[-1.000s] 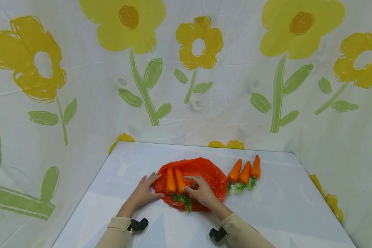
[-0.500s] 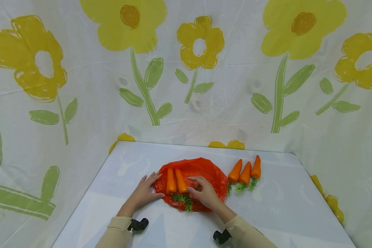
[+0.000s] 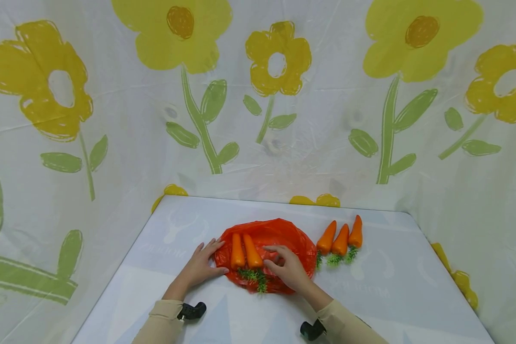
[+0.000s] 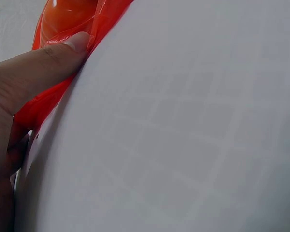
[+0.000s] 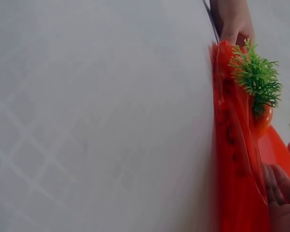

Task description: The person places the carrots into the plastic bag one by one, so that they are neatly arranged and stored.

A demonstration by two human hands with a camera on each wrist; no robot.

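Two carrots (image 3: 237, 253) are lying side by side in the open red bag (image 3: 290, 234), which is sitting midway between the desk's (image 3: 413, 286) side edges; three other carrots (image 3: 340, 240) are lying outside it, nearer the far right corner. With two in and three out, the work is seemingly standing partway. The left hand (image 3: 201, 265) is touching the bag with relaxed fingers; the right hand's (image 3: 290, 270) grip is released, hovering empty just beside the nearer carrot.

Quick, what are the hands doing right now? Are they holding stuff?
Left hand: open, touching the red plastic bag.
Right hand: open, holding nothing, next to a carrot.
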